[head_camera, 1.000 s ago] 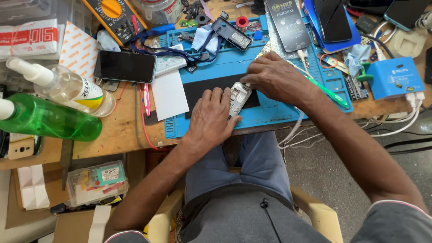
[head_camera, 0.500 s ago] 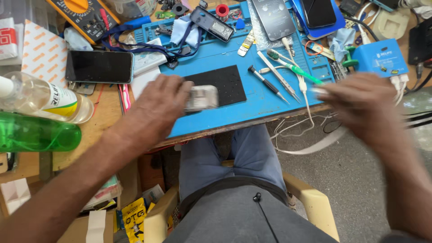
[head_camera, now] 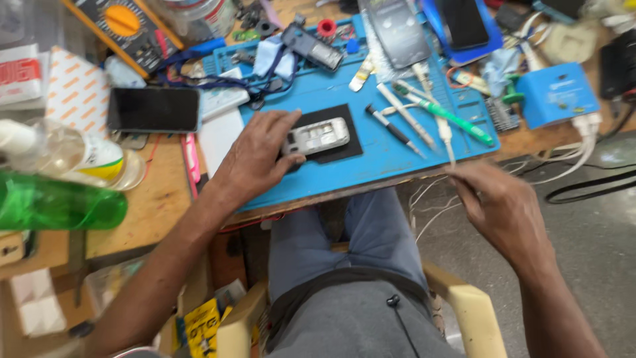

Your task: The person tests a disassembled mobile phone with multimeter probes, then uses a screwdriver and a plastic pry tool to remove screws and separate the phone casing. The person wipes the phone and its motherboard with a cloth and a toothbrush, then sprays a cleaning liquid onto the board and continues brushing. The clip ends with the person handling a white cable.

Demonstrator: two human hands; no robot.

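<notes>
My left hand (head_camera: 255, 159) pins the light, fragile opened phone (head_camera: 317, 137) by its edges; right hand (head_camera: 507, 215) hangs loosely curled, empty.

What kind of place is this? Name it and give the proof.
Probably a phone repair bench. The left hand steadies an opened small phone on a blue work mat; screwdrivers and a multimeter lie nearby.
</notes>
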